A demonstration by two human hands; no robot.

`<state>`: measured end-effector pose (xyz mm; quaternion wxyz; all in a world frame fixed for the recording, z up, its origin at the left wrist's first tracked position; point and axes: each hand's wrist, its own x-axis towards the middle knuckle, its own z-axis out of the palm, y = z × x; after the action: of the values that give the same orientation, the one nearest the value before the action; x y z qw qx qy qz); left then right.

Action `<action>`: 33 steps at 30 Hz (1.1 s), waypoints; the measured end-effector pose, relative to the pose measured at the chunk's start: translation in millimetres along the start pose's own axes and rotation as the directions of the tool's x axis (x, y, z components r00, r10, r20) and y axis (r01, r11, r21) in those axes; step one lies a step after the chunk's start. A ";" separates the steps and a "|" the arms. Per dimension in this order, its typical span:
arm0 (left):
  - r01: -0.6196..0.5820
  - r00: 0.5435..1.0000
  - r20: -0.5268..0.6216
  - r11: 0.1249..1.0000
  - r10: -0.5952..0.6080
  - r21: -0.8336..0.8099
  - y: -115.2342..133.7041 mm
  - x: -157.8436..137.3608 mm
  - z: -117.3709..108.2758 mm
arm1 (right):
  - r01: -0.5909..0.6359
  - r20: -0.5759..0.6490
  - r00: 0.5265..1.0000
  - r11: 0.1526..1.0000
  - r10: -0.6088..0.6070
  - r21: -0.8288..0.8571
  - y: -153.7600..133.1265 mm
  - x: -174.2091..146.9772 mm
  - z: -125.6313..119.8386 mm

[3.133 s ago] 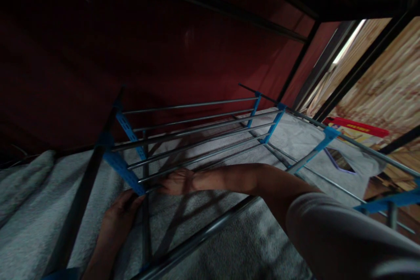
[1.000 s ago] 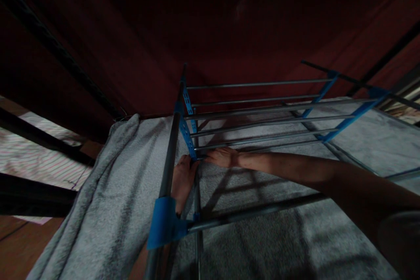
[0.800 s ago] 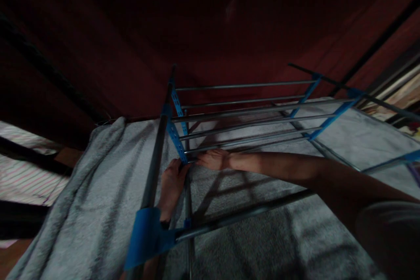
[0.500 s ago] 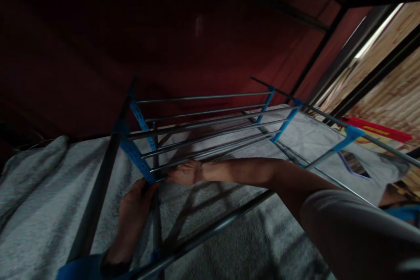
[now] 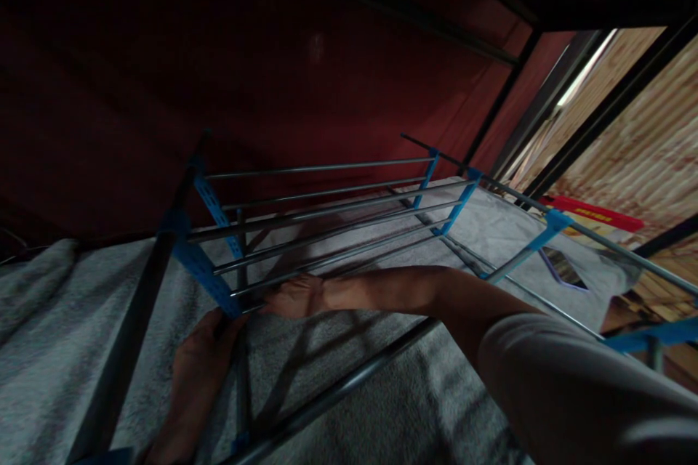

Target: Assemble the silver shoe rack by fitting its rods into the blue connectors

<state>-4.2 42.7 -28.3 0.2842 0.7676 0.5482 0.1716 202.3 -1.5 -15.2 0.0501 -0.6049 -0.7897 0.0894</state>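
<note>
A rack of grey metal tubes and blue plastic connectors lies on a grey fleecy blanket (image 5: 376, 407). At its left side, my left hand (image 5: 204, 349) is closed around the lower end of a slotted blue plastic bracket (image 5: 204, 275). My right hand (image 5: 294, 296) reaches across the frame and is wrapped around a metal tube (image 5: 251, 309) that meets this bracket end. Most of that tube is hidden by the hand. Several parallel tubes, among them an upper crossbar (image 5: 327, 215), run from this bracket to another blue bracket (image 5: 461, 205) on the right.
A dark red wall (image 5: 305, 87) stands close behind the rack. To the right, a phone-like dark flat object (image 5: 564, 267) lies on the blanket near a red and yellow package (image 5: 594, 214). A thick tube (image 5: 349, 381) crosses the foreground beneath my right arm.
The view has shifted, so the rack and both hands appear further left and slightly lower. Both hands keep their grip at the same bracket end.
</note>
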 end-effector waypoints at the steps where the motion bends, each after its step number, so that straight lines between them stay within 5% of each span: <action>1: -0.008 1.000 -0.006 1.000 0.008 -0.012 0.4 -0.4 -0.2 | 0.038 -0.001 0.999 0.999 -0.038 -0.001 2.1 1.0 1.8; 9: 0.007 1.000 -0.011 0.998 -0.008 -0.061 1.5 -1.7 -0.1 | 0.165 -0.013 0.986 0.986 -0.166 -0.020 4.6 5.3 -1.4; 22: -0.003 1.000 -0.017 0.998 0.001 -0.069 3.0 -1.2 -1.8 | 0.136 0.073 0.988 0.991 -0.137 0.018 10.7 9.7 6.5; 33: 0.018 0.999 0.029 0.998 -0.017 -0.063 2.9 0.5 -5.7 | 0.069 0.012 0.997 0.997 -0.070 0.034 7.4 3.9 6.2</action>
<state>-5.1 43.9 -22.1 0.3173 0.7558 0.5452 0.1753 207.1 3.6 -22.9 0.0578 -0.5756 -0.8089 0.1048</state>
